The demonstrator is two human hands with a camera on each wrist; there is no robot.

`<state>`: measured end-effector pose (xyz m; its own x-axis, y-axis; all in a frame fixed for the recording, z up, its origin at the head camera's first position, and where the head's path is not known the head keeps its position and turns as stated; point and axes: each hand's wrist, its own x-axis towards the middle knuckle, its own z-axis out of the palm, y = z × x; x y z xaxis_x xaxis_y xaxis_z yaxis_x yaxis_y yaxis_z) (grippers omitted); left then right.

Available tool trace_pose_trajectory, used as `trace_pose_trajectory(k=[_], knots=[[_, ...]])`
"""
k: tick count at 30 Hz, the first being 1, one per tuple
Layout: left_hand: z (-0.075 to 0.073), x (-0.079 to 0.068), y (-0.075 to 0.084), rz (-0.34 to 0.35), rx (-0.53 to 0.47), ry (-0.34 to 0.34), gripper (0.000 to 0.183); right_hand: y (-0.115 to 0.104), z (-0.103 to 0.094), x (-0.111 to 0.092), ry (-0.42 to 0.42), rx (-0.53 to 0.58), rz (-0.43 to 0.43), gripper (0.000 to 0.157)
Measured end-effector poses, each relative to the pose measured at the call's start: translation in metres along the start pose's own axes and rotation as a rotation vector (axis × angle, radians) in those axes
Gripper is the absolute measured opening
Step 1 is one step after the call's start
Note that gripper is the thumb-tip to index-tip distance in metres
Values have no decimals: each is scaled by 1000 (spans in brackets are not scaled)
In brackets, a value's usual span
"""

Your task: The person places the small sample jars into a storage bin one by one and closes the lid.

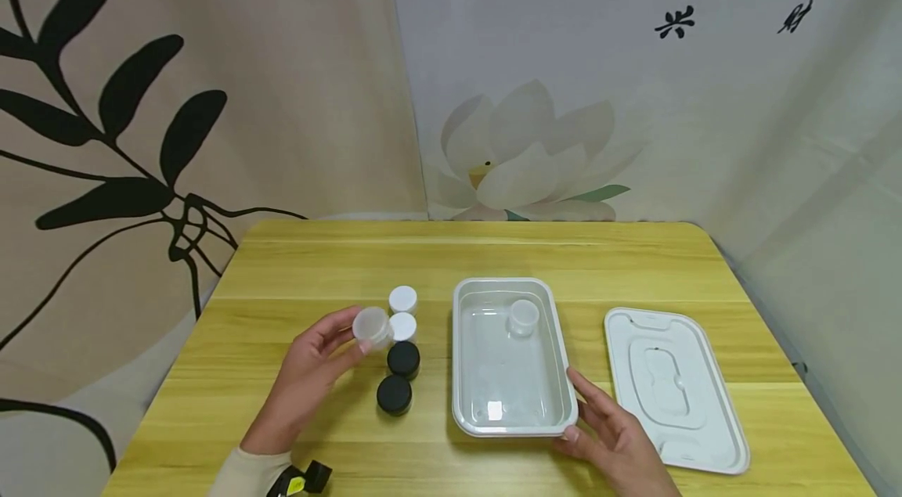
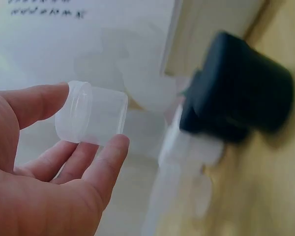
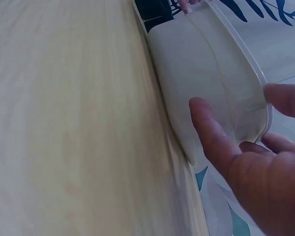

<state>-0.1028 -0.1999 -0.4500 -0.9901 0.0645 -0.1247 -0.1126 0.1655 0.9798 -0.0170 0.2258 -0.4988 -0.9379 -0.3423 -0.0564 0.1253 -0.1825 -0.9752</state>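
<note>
My left hand [image 1: 313, 368] pinches a small translucent round jar [image 1: 371, 326] between thumb and fingers, raised above the table. In the left wrist view that clear jar [image 2: 96, 113] lies sideways, its wider ribbed end by the thumb. Just right of it stand two white-topped round containers [image 1: 403, 299] and two black ones [image 1: 395, 395] in a column. My right hand [image 1: 613, 434] holds the near right corner of a white plastic box [image 1: 514, 428], thumb at the front and fingers along the side. Another translucent jar [image 1: 524, 318] sits inside the box, toward its far right.
A white lid [image 1: 676, 387] with a raised rectangular pattern lies flat to the right of the box. All this is on a wooden table [image 1: 352, 254]. Printed curtains [image 1: 535, 51] hang behind the table's far edge.
</note>
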Motion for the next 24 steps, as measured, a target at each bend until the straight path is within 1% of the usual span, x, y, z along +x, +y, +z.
trace_pose_trajectory(k=[5, 7, 12, 16, 19, 24], knots=[[17, 10, 15, 27, 3, -76, 54, -1, 0, 0, 15, -10, 13, 72], [25, 15, 20, 42, -3, -108, 53, -1, 1, 0, 32, -25, 32, 72], [46, 25, 32, 93, -7, -192, 52, 0, -1, 2, 55, -60, 62, 73], [65, 31, 41, 102, 28, -240, 51, 2, -2, 1, 20, -49, 12, 72], [80, 37, 43, 103, 54, -285, 51, 2, -3, 1, 5, -47, -14, 71], [103, 50, 40, 118, 56, -367, 49, 3, -2, 1, 39, -64, 27, 72]])
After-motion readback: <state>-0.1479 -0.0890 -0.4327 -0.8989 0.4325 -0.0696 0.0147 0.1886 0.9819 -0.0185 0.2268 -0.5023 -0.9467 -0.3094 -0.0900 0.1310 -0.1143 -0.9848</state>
